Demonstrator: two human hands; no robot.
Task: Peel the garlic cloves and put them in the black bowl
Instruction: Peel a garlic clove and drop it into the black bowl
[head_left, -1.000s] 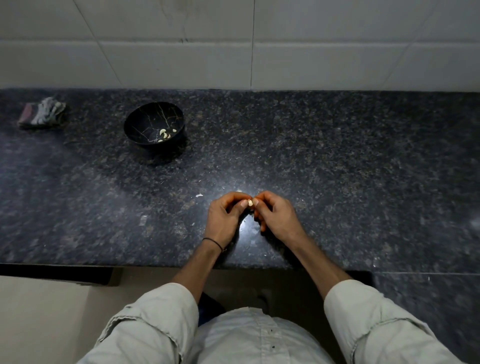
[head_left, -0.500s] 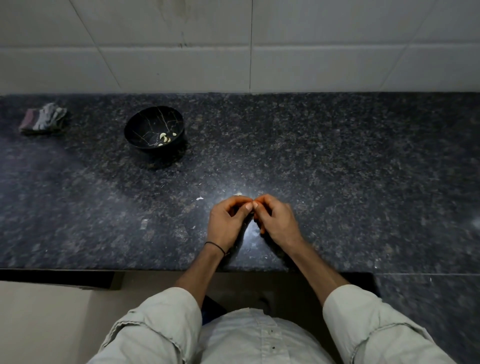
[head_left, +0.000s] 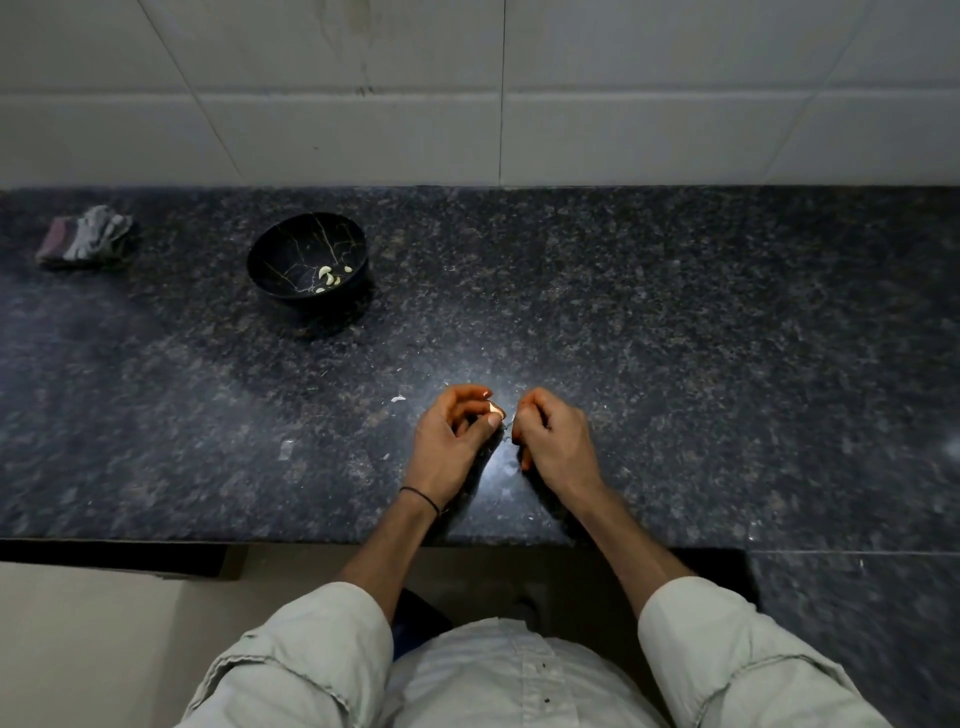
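Riding on the person's head, working as the only view, wide-angle. Looking forward and steeply down onto the counter (head_left: 675, 338), facing the tiled wall (head_left: 623, 104) running across the top of frame. Hanging close over the near counter edge: left hand (head_left: 447, 441) and right hand (head_left: 558, 441) landing just below centre, rolled sleeves (head_left: 311, 665) and shirt front (head_left: 498, 675) filling the bottom. Taking in the counter's full depth, reaching out left to the black bowl (head_left: 283, 260) and a crumpled cloth (head_left: 85, 239) near the wall. Bowing the wall joints and counter edge toward the frame corners.
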